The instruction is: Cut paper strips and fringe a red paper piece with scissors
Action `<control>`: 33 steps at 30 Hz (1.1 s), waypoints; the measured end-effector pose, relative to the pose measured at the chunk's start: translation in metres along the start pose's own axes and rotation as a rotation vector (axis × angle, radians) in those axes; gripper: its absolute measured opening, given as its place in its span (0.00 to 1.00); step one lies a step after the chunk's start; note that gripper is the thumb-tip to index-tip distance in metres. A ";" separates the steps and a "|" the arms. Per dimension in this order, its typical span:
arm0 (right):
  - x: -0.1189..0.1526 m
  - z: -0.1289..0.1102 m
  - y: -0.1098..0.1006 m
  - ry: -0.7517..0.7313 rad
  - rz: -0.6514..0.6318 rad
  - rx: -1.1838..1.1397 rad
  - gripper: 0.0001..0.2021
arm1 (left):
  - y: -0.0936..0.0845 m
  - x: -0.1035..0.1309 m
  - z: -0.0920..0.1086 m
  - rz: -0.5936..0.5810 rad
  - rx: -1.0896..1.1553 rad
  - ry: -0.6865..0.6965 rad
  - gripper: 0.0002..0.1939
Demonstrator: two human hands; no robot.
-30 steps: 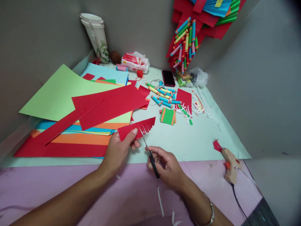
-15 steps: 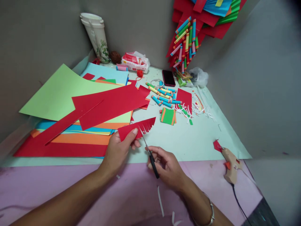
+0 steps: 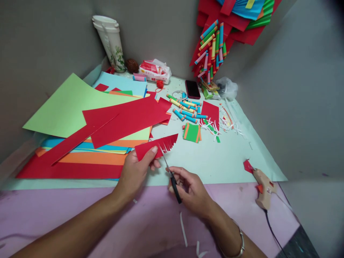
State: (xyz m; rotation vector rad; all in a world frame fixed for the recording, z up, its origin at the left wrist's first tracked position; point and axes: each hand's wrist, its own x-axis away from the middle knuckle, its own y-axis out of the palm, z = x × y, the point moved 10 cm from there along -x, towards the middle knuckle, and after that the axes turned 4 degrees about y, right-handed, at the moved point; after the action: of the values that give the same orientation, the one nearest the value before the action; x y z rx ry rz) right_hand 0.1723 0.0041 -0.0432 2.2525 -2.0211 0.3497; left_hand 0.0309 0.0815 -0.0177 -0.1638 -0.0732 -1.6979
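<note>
My left hand pinches a small piece of red paper between thumb and fingers, holding it above the table's front part. A row of narrow slits fringes the paper's right portion. My right hand is closed round the black handles of a pair of scissors. Their blades point up and left, at the lower edge of the red paper beside the fringe. Under and behind my left hand lie large red sheets and a light green sheet.
Rolled paper tubes and green-orange paper pieces lie mid-table. Behind are a phone, a tissue pack and a white cup. A glue gun with a cord lies right. A red paper craft leans at the back.
Almost nothing differs. Both hands, the red paper and the scissors keep the same place; the view has shifted very slightly.
</note>
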 end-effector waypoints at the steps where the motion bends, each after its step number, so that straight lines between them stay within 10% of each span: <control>1: 0.000 0.000 0.000 -0.004 -0.001 -0.002 0.20 | 0.000 0.000 0.000 -0.001 0.000 0.001 0.20; 33: 0.000 0.000 0.000 -0.041 -0.010 -0.038 0.20 | 0.000 -0.001 0.001 0.004 -0.023 -0.007 0.20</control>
State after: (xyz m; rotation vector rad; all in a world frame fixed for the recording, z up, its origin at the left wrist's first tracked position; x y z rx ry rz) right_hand 0.1723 0.0042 -0.0434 2.2646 -2.0177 0.2649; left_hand 0.0308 0.0826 -0.0164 -0.1875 -0.0588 -1.6952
